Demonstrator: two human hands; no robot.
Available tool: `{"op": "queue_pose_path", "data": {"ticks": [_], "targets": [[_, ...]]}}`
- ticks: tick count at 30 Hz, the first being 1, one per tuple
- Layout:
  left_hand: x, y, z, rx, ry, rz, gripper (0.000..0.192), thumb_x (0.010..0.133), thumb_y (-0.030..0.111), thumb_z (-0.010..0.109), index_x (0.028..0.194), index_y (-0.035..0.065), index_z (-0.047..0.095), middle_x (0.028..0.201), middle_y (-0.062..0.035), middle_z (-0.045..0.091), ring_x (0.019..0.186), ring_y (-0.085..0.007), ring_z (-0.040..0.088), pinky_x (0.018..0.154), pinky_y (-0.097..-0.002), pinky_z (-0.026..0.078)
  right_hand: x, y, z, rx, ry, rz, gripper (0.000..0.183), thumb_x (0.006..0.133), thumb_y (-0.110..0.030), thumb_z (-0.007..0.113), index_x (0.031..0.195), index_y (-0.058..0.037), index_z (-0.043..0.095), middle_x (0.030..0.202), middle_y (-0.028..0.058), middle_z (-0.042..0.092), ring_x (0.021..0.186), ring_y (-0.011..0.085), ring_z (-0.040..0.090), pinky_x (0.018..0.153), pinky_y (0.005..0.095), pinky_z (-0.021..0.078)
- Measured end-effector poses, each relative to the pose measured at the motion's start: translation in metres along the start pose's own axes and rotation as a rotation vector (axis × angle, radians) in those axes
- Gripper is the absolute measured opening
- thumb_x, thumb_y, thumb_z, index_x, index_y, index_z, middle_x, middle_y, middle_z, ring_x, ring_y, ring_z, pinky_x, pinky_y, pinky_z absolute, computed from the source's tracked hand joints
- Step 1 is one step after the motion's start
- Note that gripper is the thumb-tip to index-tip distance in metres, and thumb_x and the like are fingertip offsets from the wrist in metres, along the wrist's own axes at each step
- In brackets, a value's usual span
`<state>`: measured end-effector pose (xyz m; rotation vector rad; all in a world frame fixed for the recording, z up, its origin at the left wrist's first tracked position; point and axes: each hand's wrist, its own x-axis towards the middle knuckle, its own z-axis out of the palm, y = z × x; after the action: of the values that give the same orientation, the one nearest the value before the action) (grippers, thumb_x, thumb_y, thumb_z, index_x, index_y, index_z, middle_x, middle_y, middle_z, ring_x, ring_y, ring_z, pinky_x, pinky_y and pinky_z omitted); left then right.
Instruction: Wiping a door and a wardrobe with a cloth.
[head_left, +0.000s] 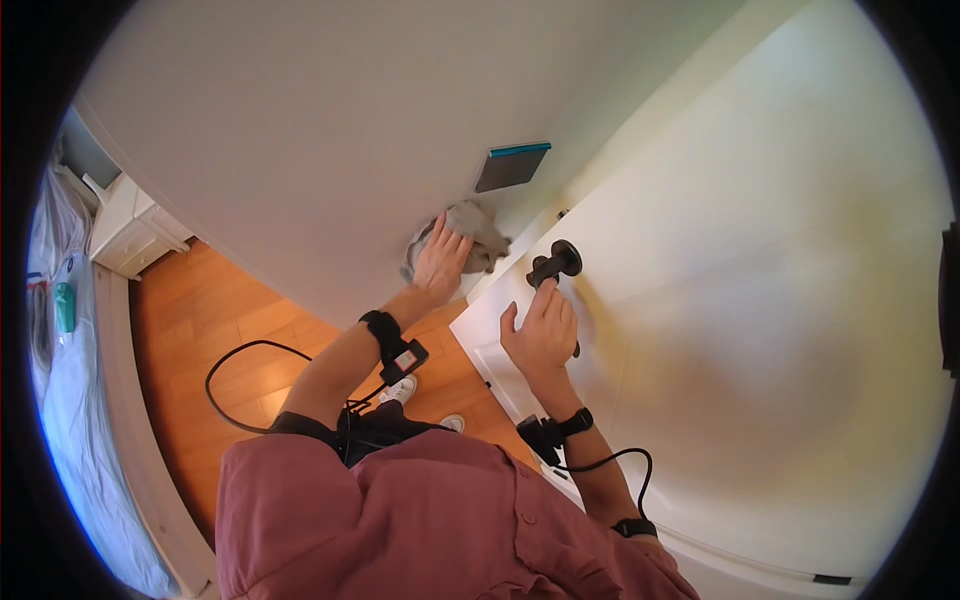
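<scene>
My left hand (444, 259) presses a crumpled grey cloth (476, 229) flat against the white wall (300, 150), just below a dark wall switch plate with a blue top edge (514, 166). The fingers lie spread over the cloth. My right hand (546, 330) is at the black lever handle (553, 264) of a white door (712, 262). Its fingers reach up over the lever, and the thumb stands apart. How firmly they close round the lever is hidden.
Wood flooring (247, 315) lies below, with my white shoes on it. At the left stand a white cabinet (135, 232) and a bed frame (124, 375) with pale blue bedding (75, 420). Black cables loop from the straps on both my arms.
</scene>
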<state>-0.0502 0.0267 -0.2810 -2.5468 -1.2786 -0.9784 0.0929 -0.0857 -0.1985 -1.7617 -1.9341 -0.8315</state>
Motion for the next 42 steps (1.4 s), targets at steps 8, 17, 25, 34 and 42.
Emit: {"op": "queue_pose_path", "data": {"ticks": [8, 17, 25, 34, 42], "targets": [[0.081, 0.024, -0.075, 0.080, -0.295, 0.215, 0.029, 0.071, 0.010, 0.049, 0.099, 0.0039, 0.053, 0.103, -0.0093, 0.053, 0.109, -0.0239, 0.046, 0.109, -0.0455, 0.013, -0.002, 0.004, 0.001, -0.010, 0.041, 0.034, 0.052, 0.065, -0.020, 0.059, 0.105, 0.0096, 0.046, 0.078, 0.0125, 0.048, 0.068, 0.0249, 0.048, 0.058, 0.0335, 0.0403], [0.094, 0.008, -0.052, 0.531, -0.265, 0.444, 0.045, 0.071, 0.013, 0.054, 0.114, 0.0042, 0.045, 0.116, -0.0081, 0.049, 0.122, -0.0208, 0.035, 0.111, -0.0429, 0.003, -0.001, 0.005, 0.001, -0.036, -0.002, 0.059, 0.051, 0.065, -0.022, 0.059, 0.102, 0.0100, 0.048, 0.075, 0.0112, 0.047, 0.068, 0.0224, 0.047, 0.061, 0.0309, 0.0404], [0.071, 0.004, -0.025, 0.549, -0.154, 0.538, 0.042, 0.076, 0.016, 0.049, 0.115, 0.0011, 0.046, 0.116, -0.0097, 0.051, 0.120, -0.0224, 0.038, 0.111, -0.0435, 0.001, 0.003, 0.006, -0.001, -0.045, -0.009, 0.083, 0.047, 0.065, -0.021, 0.058, 0.101, 0.0077, 0.048, 0.072, 0.0102, 0.046, 0.067, 0.0231, 0.047, 0.058, 0.0322, 0.0394], [0.129, 0.071, -0.032, 0.957, -0.253, 0.420, 0.033, 0.077, 0.023, 0.048, 0.101, 0.0047, 0.061, 0.099, -0.0069, 0.055, 0.103, -0.0245, 0.043, 0.105, -0.0536, 0.006, 0.004, 0.006, -0.002, -0.067, -0.007, 0.087, 0.049, 0.063, -0.021, 0.058, 0.101, 0.0092, 0.048, 0.072, 0.0105, 0.046, 0.067, 0.0232, 0.047, 0.058, 0.0320, 0.0398], [0.067, 0.031, 0.038, 0.977, -0.437, 0.603, 0.038, 0.081, 0.025, 0.046, 0.114, 0.0111, 0.056, 0.118, -0.0034, 0.050, 0.123, -0.0215, 0.033, 0.108, -0.0522, -0.002, 0.001, 0.007, 0.003, -0.054, -0.034, 0.086, 0.050, 0.065, -0.021, 0.057, 0.103, 0.0091, 0.046, 0.075, 0.0111, 0.047, 0.069, 0.0236, 0.048, 0.060, 0.0328, 0.0399]]}}
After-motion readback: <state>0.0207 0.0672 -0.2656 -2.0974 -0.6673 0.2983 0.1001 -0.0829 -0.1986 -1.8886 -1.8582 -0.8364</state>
